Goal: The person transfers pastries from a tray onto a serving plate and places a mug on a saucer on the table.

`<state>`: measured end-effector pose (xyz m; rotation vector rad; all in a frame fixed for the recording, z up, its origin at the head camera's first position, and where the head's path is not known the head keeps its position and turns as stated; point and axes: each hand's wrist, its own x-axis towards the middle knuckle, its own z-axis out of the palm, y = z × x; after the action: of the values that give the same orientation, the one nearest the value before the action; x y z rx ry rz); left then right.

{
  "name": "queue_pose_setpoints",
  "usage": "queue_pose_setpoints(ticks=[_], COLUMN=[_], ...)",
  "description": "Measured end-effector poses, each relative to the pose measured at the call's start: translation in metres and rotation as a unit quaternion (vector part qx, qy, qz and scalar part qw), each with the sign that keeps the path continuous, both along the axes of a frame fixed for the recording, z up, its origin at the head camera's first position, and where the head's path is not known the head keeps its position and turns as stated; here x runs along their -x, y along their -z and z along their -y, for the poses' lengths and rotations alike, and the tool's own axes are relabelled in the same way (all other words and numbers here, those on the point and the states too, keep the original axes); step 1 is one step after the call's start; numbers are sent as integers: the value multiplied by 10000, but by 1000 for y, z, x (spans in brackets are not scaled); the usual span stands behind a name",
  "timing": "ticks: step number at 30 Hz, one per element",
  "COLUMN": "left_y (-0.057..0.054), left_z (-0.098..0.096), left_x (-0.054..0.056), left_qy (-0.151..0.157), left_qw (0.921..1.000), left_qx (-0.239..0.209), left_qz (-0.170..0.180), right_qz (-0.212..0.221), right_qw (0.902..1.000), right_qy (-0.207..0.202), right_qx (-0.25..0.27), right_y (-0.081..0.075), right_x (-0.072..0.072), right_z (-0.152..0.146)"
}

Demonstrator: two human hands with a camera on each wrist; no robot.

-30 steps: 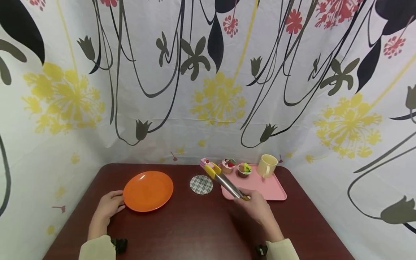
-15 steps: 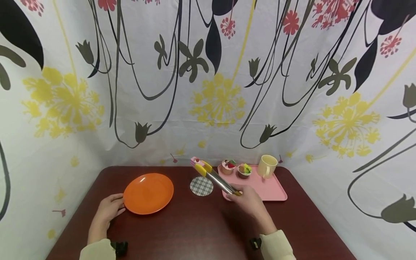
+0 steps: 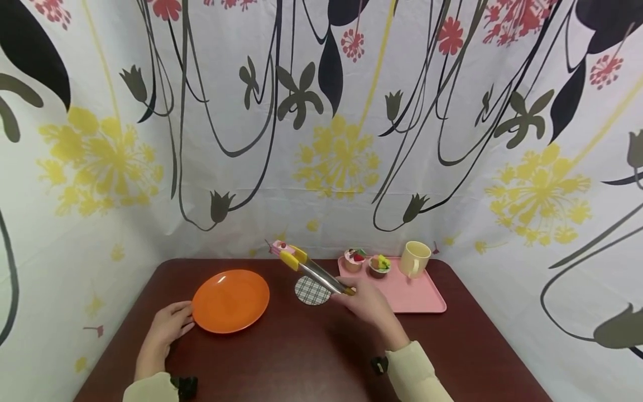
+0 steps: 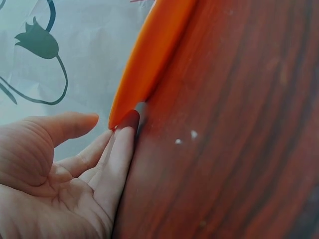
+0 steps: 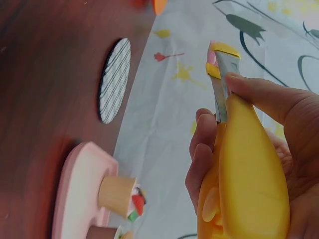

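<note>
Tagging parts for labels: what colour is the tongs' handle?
The handle is yellow; it shows best in the right wrist view.

— Plate [image 4: 154,47]?
— Cut off along the top, left wrist view.
— Tongs [image 5: 254,174]?
— Near end cut off, right wrist view.
— Coaster [image 3: 310,292]?
— Partly hidden by tongs, head view.
— Cake [image 3: 277,246]?
— Partly hidden by tongs; details too small to tell.

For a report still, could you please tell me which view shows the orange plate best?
Head view: it shows the orange plate from above, full round face visible. The left wrist view catches only part of it, edge-on; the right wrist view, a sliver at the top border.
</note>
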<state>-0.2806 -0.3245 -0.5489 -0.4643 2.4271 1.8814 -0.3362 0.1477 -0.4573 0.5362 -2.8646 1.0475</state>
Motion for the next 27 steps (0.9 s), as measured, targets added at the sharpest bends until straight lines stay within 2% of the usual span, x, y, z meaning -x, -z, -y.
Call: queue_pose_setpoints(ticks=[9,20,27], left_y=[4,0,0], left_z=[3,3,5], left_x=[2,3,2], left_qy=[10,-12,24], left_qw=[10000,10000,10000], left_qx=[39,-59,-70], left_qz=[50,65,45], right_qz=[-58,-17,223], right_qw=[9994,9980,9955], right_qy=[-335,-587,-869], right_qx=[-5,-227,-297], right_y=[-6,-10,-6], right_x=[10,19,22], right_z=[26,45,59])
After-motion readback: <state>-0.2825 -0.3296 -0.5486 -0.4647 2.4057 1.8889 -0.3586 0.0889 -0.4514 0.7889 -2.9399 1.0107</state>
